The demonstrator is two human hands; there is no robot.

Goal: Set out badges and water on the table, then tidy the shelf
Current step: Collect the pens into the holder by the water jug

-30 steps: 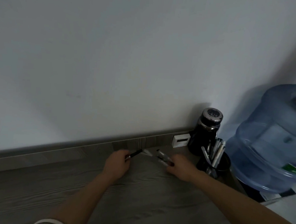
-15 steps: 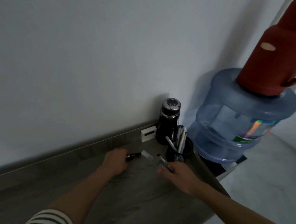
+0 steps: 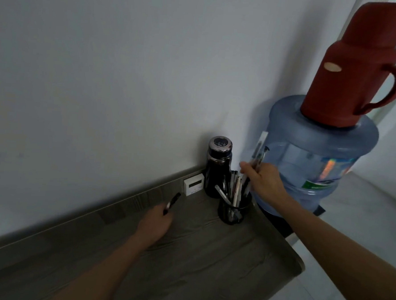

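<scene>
A grey wood-grain shelf [image 3: 197, 254] runs along a plain white wall [image 3: 127, 76], ending at a rounded corner on the right. At its far right end stands a black mesh cup [image 3: 234, 210] full of pens. Behind the cup and against the wall is a dark bottle [image 3: 218, 167] with a shiny cap. A small white box [image 3: 193, 184] leans on the wall just left of the bottle.

The right hand [image 3: 263, 180] is above the cup, its fingers closed round a bunch of pens [image 3: 259, 151] held upright, lower ends at the cup's mouth. The left hand [image 3: 156, 222] is low over the shelf, left of the cup, pinching one dark pen [image 3: 173, 202] that points up toward the wall.

Right of the shelf stands a blue water jug [image 3: 319, 162] with a red thermos [image 3: 359, 71] on top.
</scene>
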